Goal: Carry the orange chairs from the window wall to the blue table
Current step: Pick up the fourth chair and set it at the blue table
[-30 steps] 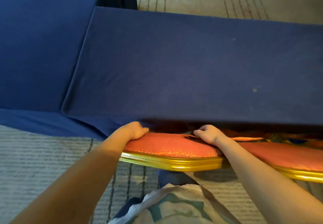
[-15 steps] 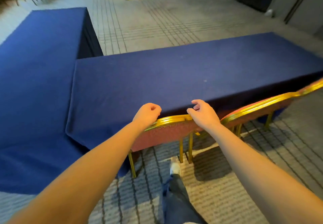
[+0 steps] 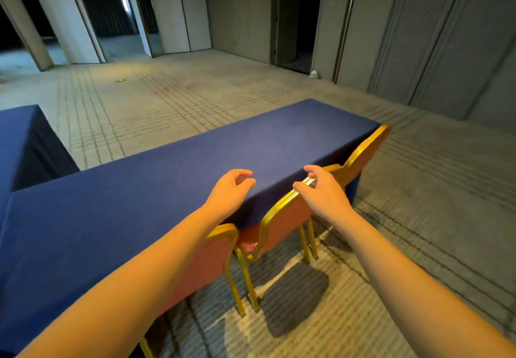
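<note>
The carpeted floor (image 3: 418,218) bears the blue table (image 3: 139,198), orange chairs (image 3: 284,226) drawn against it.

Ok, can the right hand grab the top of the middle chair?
Probably yes. The right hand is open, right by the top of the middle chair, with nothing between them. The table lies beyond the chair, not in the way.

Three orange chairs, gold frames, backs against the blue table's (image 3: 139,190) long edge: near chair (image 3: 206,262), middle chair (image 3: 284,226), far chair (image 3: 363,151). Left hand (image 3: 229,192) over the table edge, fingers loosely curled, holding nothing. Right hand (image 3: 324,192) over the middle chair's top rail, contact unclear.
</note>
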### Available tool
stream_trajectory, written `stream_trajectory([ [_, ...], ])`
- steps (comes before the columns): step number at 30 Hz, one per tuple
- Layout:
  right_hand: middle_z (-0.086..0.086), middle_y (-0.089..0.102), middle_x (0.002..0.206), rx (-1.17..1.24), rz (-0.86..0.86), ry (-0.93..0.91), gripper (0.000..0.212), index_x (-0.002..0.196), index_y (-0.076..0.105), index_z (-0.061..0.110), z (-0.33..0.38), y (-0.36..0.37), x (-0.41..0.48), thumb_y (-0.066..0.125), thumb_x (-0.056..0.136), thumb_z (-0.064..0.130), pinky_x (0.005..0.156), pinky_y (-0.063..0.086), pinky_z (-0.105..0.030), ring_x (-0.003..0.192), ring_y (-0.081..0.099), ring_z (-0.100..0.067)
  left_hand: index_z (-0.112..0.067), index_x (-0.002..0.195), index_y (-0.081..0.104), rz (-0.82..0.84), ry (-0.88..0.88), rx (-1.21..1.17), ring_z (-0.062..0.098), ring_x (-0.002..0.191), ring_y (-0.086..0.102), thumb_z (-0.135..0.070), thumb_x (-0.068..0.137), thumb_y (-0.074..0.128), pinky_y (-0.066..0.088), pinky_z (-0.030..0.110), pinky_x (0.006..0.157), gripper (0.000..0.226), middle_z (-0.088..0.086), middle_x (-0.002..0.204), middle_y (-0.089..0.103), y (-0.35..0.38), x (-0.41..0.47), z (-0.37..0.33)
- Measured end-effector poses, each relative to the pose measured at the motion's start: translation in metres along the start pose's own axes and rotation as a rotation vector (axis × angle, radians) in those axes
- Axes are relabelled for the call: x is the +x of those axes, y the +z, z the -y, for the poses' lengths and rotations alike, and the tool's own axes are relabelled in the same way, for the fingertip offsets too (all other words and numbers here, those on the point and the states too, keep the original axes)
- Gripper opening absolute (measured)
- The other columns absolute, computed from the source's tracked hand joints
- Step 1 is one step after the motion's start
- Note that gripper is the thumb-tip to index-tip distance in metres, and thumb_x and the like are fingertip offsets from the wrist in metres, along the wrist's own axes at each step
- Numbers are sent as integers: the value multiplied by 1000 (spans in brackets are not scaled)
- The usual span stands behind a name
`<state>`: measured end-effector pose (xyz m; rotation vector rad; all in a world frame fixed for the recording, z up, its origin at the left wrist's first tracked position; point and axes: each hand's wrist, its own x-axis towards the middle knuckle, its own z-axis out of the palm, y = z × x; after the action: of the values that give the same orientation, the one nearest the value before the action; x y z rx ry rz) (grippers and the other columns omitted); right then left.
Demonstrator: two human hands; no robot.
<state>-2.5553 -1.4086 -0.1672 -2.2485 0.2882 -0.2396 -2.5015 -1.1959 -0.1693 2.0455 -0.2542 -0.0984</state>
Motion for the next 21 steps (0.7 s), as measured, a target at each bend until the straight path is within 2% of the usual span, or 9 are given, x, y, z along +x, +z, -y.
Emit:
stream_trajectory([
  [5, -5, 44, 143, 15, -106, 16, 61, 142, 45, 23, -54, -104, 32, 63, 86, 40, 92, 41, -33, 125, 49, -20, -20, 118, 57, 48, 96, -36, 24, 109, 59, -22, 94, 56, 49, 43, 92, 24, 8, 120, 62, 86, 43, -78],
  [10, -4, 41, 147, -25, -191, 21, 63, 143, 43, 25, -108, -219, 75, 64, 86, 41, 95, 42, -36, 127, 48, -21, -21, 122, 56, 51, 186, -91, 20, 105, 60, -25, 95, 53, 50, 45, 93, 28, 5, 118, 61, 179, 85, -169],
  [13, -3, 42, 145, -30, -242, 27, 62, 142, 43, 25, -142, -285, 97, 65, 86, 40, 88, 40, -31, 119, 49, -18, -22, 125, 55, 64, 255, -107, 19, 106, 60, -26, 95, 52, 50, 45, 92, 30, 2, 115, 62, 238, 111, -220],
  [17, -3, 38, 148, -67, -281, 32, 62, 144, 41, 26, -182, -362, 122, 63, 88, 40, 92, 39, -33, 129, 46, -22, -21, 126, 55, 78, 317, -139, 17, 105, 60, -27, 95, 53, 50, 43, 93, 32, 0, 111, 63, 307, 143, -269],
  [21, -3, 39, 148, -78, -320, 18, 63, 145, 40, 26, -212, -421, 154, 64, 88, 40, 89, 37, -30, 123, 49, -20, -19, 128, 54, 104, 333, -132, 18, 104, 60, -28, 94, 54, 50, 42, 91, 34, 1, 111, 62, 360, 181, -307],
])
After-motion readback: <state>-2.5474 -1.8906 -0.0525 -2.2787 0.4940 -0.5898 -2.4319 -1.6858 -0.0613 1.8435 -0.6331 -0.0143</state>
